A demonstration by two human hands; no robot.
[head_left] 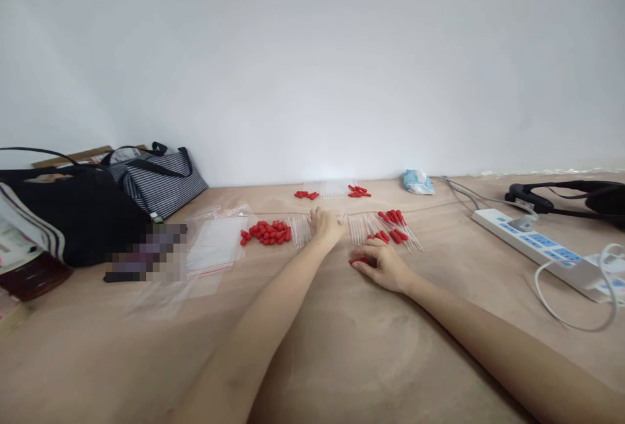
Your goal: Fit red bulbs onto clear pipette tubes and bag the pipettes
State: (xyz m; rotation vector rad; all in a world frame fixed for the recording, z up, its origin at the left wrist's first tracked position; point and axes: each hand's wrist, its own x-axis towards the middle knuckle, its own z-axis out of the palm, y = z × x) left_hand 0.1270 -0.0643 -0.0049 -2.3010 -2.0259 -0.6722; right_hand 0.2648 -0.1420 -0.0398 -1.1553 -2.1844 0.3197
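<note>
My left hand [326,225] reaches over a row of thin clear dropper tubes [301,232], its fingers bent and apart, its fingertips partly hidden. More tubes [357,228] lie side by side to the right of it. My right hand [385,266] rests low over the table, its fingers closed round a red rubber bulb [360,261]. Just beyond that hand lie droppers with red bulbs [394,217] fitted on clear tubes. A heap of loose red bulbs [268,233] lies left of my left hand.
Clear zip bags [217,241] lie at left, near a striped bag [163,180] and a black bag [88,215]. Further droppers [359,191] lie by the wall. At right are a blue crumpled packet [417,181], a white power strip [532,245] with cables and a black strapped device [530,197].
</note>
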